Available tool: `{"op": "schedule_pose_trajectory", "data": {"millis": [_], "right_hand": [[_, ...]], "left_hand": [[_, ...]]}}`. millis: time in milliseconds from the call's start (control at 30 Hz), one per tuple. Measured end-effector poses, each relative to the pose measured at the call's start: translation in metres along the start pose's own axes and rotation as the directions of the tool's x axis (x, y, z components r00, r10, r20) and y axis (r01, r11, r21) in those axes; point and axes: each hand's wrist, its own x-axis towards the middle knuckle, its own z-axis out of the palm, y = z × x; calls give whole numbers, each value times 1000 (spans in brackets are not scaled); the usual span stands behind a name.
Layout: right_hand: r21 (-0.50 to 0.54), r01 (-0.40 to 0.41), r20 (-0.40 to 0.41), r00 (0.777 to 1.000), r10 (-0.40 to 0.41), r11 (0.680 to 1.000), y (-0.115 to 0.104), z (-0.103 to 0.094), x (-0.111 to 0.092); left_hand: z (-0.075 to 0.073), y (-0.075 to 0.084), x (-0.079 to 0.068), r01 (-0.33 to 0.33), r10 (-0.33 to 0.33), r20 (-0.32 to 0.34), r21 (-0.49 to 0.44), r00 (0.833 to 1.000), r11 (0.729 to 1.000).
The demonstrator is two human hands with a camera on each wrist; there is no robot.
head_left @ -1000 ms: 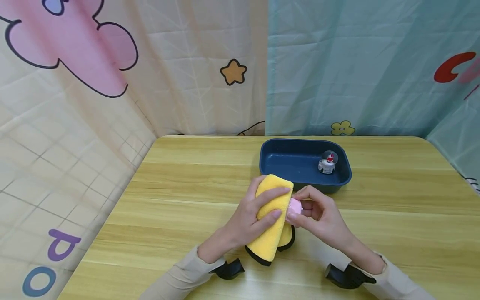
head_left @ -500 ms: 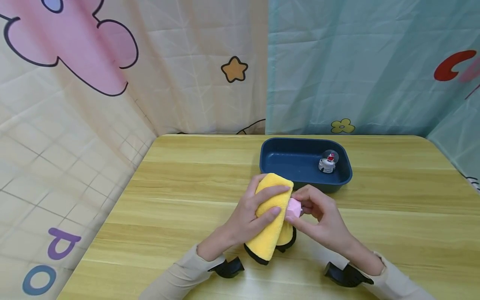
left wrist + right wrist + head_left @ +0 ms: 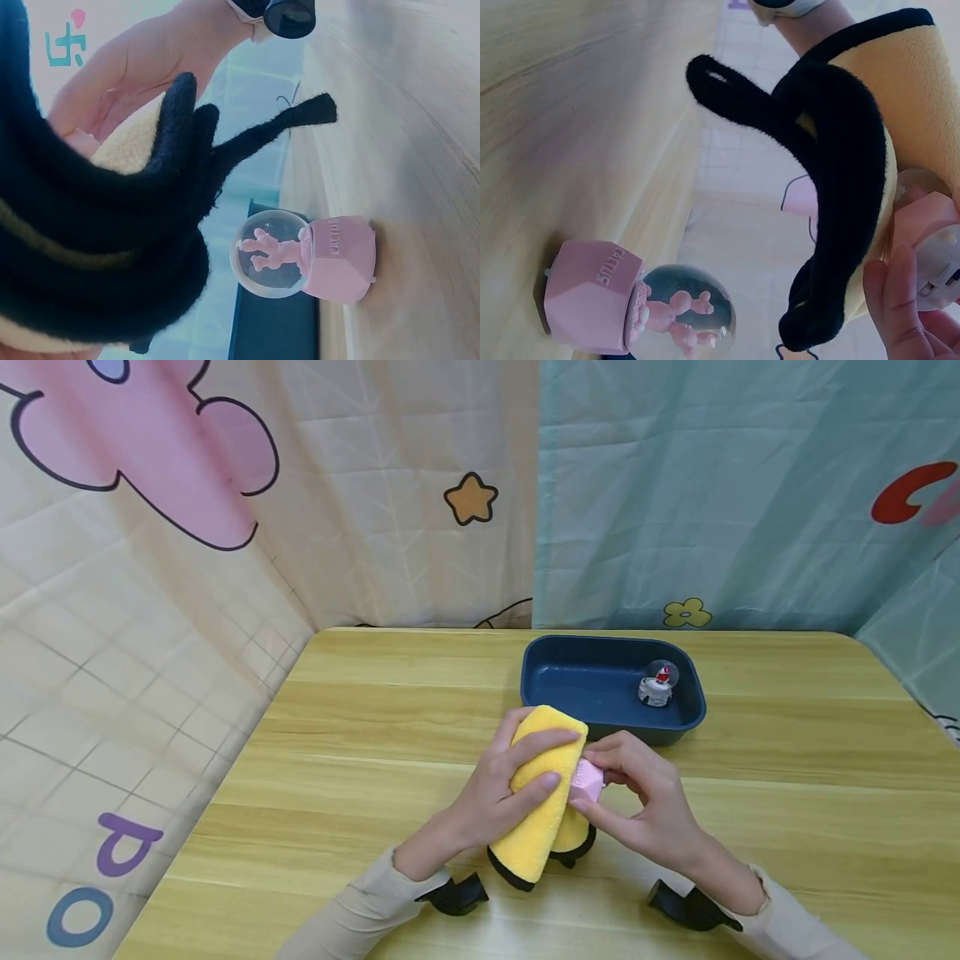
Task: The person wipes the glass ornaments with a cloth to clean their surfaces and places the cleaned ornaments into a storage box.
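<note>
My left hand (image 3: 487, 793) grips a folded yellow towel (image 3: 542, 793) with black edging. In the right wrist view the towel wraps against the clear dome (image 3: 921, 184) of a snow globe. Its pink faceted base (image 3: 587, 780) sticks out of the towel, pinched between the thumb and fingers of my right hand (image 3: 652, 793). The base's pale underside (image 3: 939, 266) faces that wrist camera. A second pink snow globe (image 3: 341, 259), with a cactus figure inside and lettering on its base, stands upright on the table. Hands and towel hide it in the head view.
Behind my hands a dark blue rectangular bin (image 3: 585, 689) stands on the wooden table (image 3: 360, 735). A snow globe with a white base and red figure (image 3: 657, 689) is at its right end. Printed curtains (image 3: 405, 527) hang behind the table.
The pink base has turned slightly in my right hand, and the right thumb has shifted a little. My left hand keeps the towel against the globe, nearly still.
</note>
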Motion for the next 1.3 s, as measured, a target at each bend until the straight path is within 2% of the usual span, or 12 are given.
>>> {"op": "schedule_pose_trajectory", "data": {"millis": [267, 733, 1000, 1300], "right_hand": [[-173, 115, -20, 992, -121, 978, 1, 1, 1], [-210, 292, 5, 955, -298, 933, 5, 1, 3], [-229, 325, 12, 943, -332, 917, 6, 1, 6], [-225, 301, -15, 950, -312, 927, 5, 1, 5]], "left_hand": [[-2, 1, 0, 53, -52, 22, -57, 998, 997], [-2, 3, -1, 96, -93, 34, -93, 995, 991], [-3, 5, 0, 119, -117, 26, -105, 993, 987], [-2, 4, 1, 131, -127, 34, -117, 991, 984]]}}
